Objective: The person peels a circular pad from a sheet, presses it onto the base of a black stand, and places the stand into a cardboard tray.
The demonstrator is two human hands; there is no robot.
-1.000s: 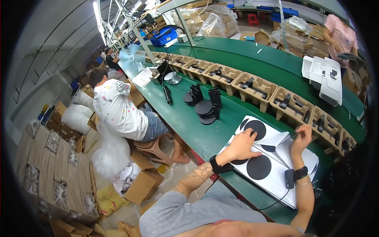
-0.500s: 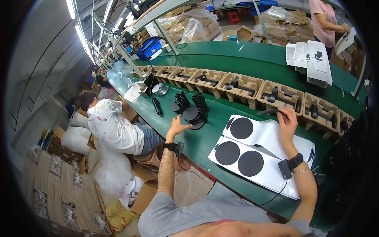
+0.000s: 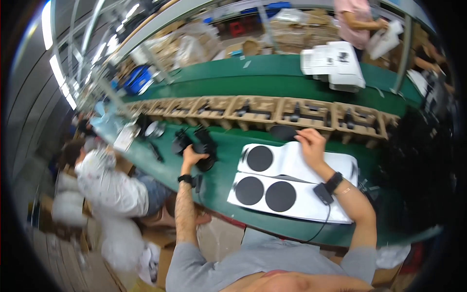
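My left hand [image 3: 191, 156] reaches out to the left and closes on a black round part [image 3: 206, 155] in a small pile of black parts [image 3: 187, 141] on the green bench. My right hand [image 3: 310, 145] holds a black disc [image 3: 283, 132] by its edge, just above the far white tray [image 3: 292, 159]. That tray has one black disc [image 3: 260, 158] in a round recess. The near white tray [image 3: 272, 194] holds two black discs. A black wrist band with a cord is on my right wrist.
A row of cardboard trays [image 3: 292, 114] with black parts runs along the back of the green bench [image 3: 224, 168]. White boxes [image 3: 335, 61] sit on the raised green shelf. A seated person in white [image 3: 109, 182] works at my left; another person [image 3: 357, 22] stands behind.
The view has swung left and blurred a little. My left hand stays at the pile of black parts, now gripping one. My right hand has shifted left along the far tray's back edge.
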